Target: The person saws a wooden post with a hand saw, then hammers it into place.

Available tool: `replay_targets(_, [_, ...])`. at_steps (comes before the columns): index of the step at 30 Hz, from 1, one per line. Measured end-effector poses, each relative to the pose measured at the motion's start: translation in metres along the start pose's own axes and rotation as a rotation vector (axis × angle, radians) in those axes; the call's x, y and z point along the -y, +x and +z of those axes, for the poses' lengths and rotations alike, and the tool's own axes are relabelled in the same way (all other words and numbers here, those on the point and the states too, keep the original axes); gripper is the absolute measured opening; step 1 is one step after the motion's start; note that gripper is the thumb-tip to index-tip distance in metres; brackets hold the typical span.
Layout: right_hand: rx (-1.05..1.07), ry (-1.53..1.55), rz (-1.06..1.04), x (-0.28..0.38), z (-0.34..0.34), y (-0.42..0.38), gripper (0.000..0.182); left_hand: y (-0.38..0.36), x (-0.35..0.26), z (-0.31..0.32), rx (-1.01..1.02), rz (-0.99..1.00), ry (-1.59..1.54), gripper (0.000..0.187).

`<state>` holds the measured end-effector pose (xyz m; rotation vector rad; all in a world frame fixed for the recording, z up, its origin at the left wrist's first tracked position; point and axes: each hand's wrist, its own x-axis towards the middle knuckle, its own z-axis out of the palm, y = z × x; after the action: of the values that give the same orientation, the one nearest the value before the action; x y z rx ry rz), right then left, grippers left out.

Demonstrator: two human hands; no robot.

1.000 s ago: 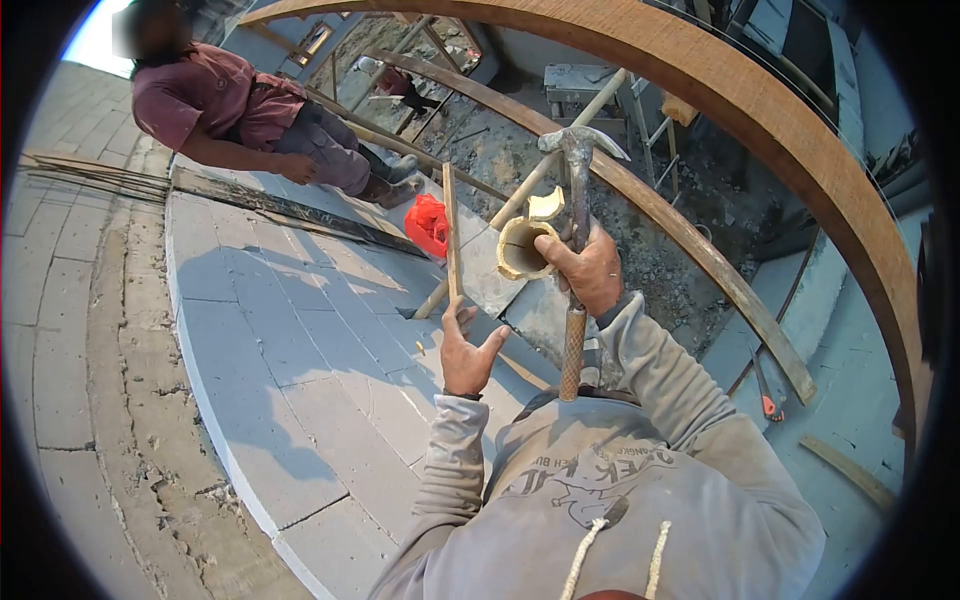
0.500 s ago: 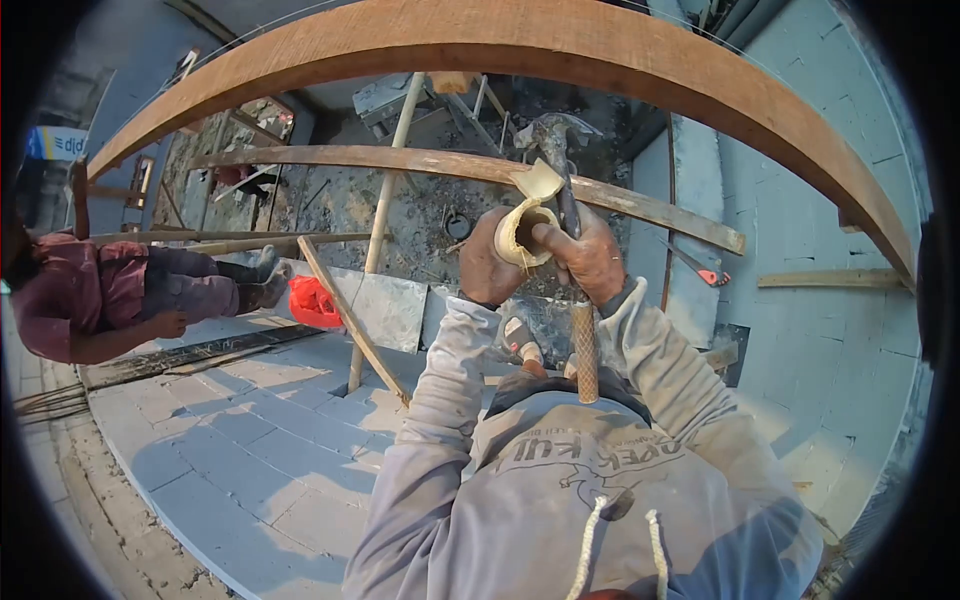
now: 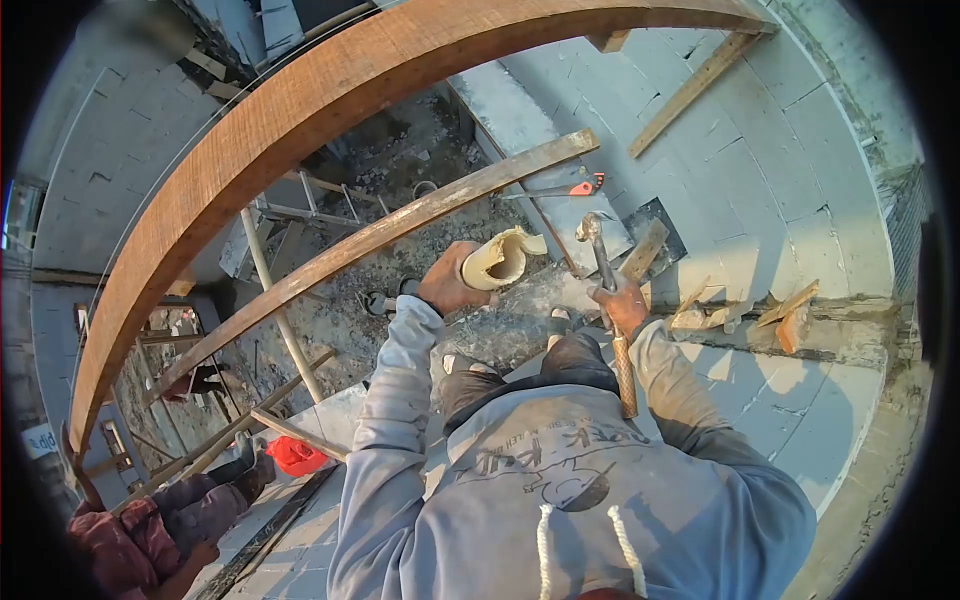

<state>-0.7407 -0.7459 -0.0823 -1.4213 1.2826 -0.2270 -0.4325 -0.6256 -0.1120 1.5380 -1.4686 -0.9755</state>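
Note:
My left hand (image 3: pixel 450 280) is wrapped round a short cream-coloured tube (image 3: pixel 482 268), its jagged, torn-looking rim and open mouth facing right. A flap of the rim sticks out to the right. My right hand (image 3: pixel 625 305) grips a hammer (image 3: pixel 604 264) by its shaft, the metal head up and the patterned grip (image 3: pixel 625 378) hanging below the fist. A gap separates the two hands, and the hammer does not touch the tube. Both are held out in front of my body, above my feet.
A thick wooden beam (image 3: pixel 300 112) arcs across the top, with a narrower board (image 3: pixel 400 215) below it. A handsaw (image 3: pixel 580 189) with a red handle lies on a ledge. Wood scraps (image 3: pixel 790 302) lie at right. Another person (image 3: pixel 130 545) and a red bag (image 3: pixel 296 456) are lower left.
My right hand has come away from the tube and moved right, now holding the hammer clear of it. The tube stays in my left hand. My view has turned toward the right.

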Motion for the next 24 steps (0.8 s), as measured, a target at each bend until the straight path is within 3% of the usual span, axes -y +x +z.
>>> replay_targets(4, [-0.094,-0.002,0.223,-0.104,-0.057,0.040,0.021,0.053,-0.023,0.036,-0.038,-0.147,0.080,0.072])
replay_targets(6, [-0.157,-0.327,0.357,-0.148,-0.077,0.062,0.028,0.075,-0.013,0.061,-0.029,-0.151,0.065,0.072])
replay_targets(7, [-0.178,-0.290,0.377,-0.174,-0.088,0.070,0.028,0.086,-0.010,0.073,-0.043,-0.164,0.034,0.072])
replay_targets(8, [0.023,-0.762,0.016,-0.204,-0.101,0.079,0.018,0.098,-0.026,0.081,-0.006,-0.200,0.083,0.072])
replay_targets(9, [0.233,-1.219,-0.372,-0.246,-0.112,0.097,0.024,0.112,-0.039,0.092,0.005,-0.221,0.035,0.074])
replay_targets(10, [0.091,-0.674,0.105,-0.381,-0.100,0.150,0.019,0.124,-0.037,0.107,-0.032,-0.195,0.046,0.069])
replay_targets(11, [0.080,-0.647,0.114,-0.348,-0.116,0.136,0.019,0.135,-0.033,0.120,-0.070,-0.175,0.056,0.063])
replay_targets(13, [0.496,-1.162,-0.133,-0.248,-0.141,0.126,0.019,0.160,-0.026,0.142,-0.077,-0.181,0.050,0.063])
replay_targets(14, [0.490,-1.148,-0.131,-0.254,-0.139,0.140,0.019,0.173,-0.019,0.153,-0.110,-0.186,0.030,0.062])
replay_targets(16, [0.097,-0.644,0.376,-0.275,-0.138,0.169,0.027,0.192,-0.013,0.169,-0.126,-0.181,0.004,0.063])
replay_targets(19, [0.098,-0.690,0.331,-0.314,-0.128,0.230,0.029,0.223,0.015,0.171,-0.041,-0.209,0.072,0.067])
replay_targets(21, [0.091,-0.688,0.300,-0.342,-0.112,0.286,0.031,0.243,0.029,0.171,-0.114,-0.105,-0.103,0.070])
replay_targets(24, [0.131,-0.795,0.159,-0.374,-0.089,0.351,0.034,0.274,0.052,0.156,-0.057,-0.145,-0.282,0.071])
